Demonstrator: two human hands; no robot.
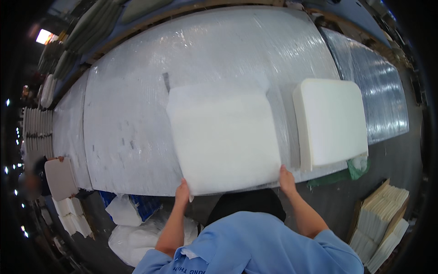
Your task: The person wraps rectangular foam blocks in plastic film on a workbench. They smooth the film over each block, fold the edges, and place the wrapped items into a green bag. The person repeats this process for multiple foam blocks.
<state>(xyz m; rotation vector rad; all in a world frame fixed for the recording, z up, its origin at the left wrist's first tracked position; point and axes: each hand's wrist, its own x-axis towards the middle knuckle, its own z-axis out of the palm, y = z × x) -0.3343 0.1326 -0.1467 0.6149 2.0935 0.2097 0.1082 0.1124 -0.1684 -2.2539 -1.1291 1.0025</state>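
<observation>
A white, roughly square, cloth-like piece [226, 141] lies flat on the plastic-wrapped table in front of me. My left hand [182, 192] grips its near left corner, fingers closed on the edge. At its near right corner, my right hand [286, 180] is closed on the edge too. Both forearms reach up from the lower edge of the view. To the right, a white cushion-shaped foam pad [333, 121] with rounded corners lies on the table; its thick side suggests more than one layer, but I cannot tell.
Clear film covers the broad table [132, 91]. A shiny film-wrapped surface [378, 86] adjoins it at right. Stacked white pads [381, 219] stand at the lower right, a white plastic bag [132, 242] at the lower left. Another person's hand [60, 159] holds a pad at far left.
</observation>
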